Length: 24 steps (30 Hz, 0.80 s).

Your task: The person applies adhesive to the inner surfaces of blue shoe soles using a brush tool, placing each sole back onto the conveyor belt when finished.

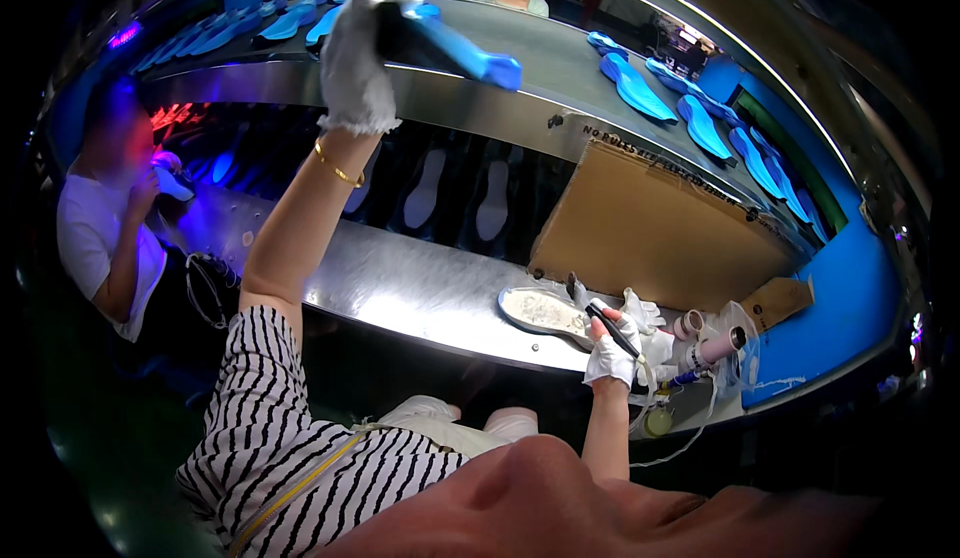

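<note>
My left hand (pixel 358 73), in a white glove, is stretched up to the upper conveyor. Its fingers are closed at the near end of a blue-lit shoe sole (pixel 465 53), which is dark in part and smeared by motion. Down at the metal bench, my right hand (pixel 610 356) wears a white glove with bare fingertips. It grips a slim black-handled tool (pixel 616 330); whether this is a brush or a pen cannot be made out. Just left of that hand lies a pale sole-shaped piece (pixel 545 313) with a whitish, rough-looking inside.
More blue-lit soles (pixel 638 88) lie along the conveyor (pixel 560 43). Below it, pale soles (pixel 425 188) stand in a dark rack. A cardboard sheet (pixel 660 218) leans behind the bench (pixel 400 278). Bottles (pixel 720 346) and cords crowd the right end. A person (pixel 110 228) works at left.
</note>
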### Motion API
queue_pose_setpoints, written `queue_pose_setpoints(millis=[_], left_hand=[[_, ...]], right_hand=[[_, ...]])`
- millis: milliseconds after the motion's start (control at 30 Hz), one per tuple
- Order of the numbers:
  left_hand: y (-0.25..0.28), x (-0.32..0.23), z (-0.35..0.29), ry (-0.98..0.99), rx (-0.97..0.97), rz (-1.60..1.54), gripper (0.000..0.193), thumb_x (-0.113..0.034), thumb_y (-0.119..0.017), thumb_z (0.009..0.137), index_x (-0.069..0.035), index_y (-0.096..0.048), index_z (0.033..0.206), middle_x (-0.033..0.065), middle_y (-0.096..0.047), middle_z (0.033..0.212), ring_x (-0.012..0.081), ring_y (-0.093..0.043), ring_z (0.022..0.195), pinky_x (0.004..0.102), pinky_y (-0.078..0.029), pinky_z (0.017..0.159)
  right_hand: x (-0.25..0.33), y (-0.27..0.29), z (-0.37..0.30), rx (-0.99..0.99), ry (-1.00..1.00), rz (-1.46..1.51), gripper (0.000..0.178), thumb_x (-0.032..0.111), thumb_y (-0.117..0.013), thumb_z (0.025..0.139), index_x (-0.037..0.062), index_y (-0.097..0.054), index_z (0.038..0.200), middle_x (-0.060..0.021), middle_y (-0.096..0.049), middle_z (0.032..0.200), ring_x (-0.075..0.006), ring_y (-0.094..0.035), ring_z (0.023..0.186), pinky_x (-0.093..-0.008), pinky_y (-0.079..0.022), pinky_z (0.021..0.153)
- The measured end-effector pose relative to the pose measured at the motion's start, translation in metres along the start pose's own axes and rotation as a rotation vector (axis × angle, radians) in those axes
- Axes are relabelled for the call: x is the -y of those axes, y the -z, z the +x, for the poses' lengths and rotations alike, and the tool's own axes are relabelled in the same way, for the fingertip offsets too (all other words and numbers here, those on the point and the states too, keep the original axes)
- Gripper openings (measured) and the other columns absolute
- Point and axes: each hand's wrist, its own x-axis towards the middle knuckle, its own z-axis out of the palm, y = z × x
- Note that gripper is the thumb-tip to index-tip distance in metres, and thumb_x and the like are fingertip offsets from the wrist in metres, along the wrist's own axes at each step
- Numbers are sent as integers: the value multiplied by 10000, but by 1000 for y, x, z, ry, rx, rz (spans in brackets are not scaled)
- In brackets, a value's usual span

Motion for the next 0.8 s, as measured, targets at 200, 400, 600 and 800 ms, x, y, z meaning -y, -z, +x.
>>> queue_pose_setpoints(millis=[200, 400, 600, 800], left_hand=[[-6, -16, -32, 319, 429, -386, 372, -355, -424, 944, -59, -503, 732, 202, -597, 822, 203, -526, 696, 314, -467, 654], [25, 54, -186, 1388, 394, -1062, 589, -531, -420, 899, -85, -604, 560, 247, -614, 1000, 326, -601, 940, 467, -490, 817], [26, -24, -282, 1735, 14, -1149, 923, -754, -422, 748, -135, -266, 1416, 288, -285, 1391, 517, -326, 1233, 719, -243, 956], [-9, -33, -287, 1640, -105, -921, 870, -762, -296, 792, -96, -361, 1348, 199, -511, 1222, 381, -538, 1090, 530, -464, 905]], right_hand=[[4, 9, -8, -48, 48, -106, 212, -65, -637, 786, 0, -584, 981, -115, -633, 983, -153, -617, 848, -258, -493, 782], [4, -9, -16, -20, -3, -62, 216, -42, -682, 759, 4, -586, 947, -84, -628, 879, -141, -609, 710, -247, -502, 677], [0, -6, -28, 37, 40, -128, 214, -38, -649, 770, 40, -530, 930, -45, -581, 824, -129, -594, 699, -244, -490, 644], [5, -56, -29, 221, 63, -154, 203, -36, -672, 760, 18, -549, 911, -62, -604, 820, -105, -584, 701, -235, -488, 636]])
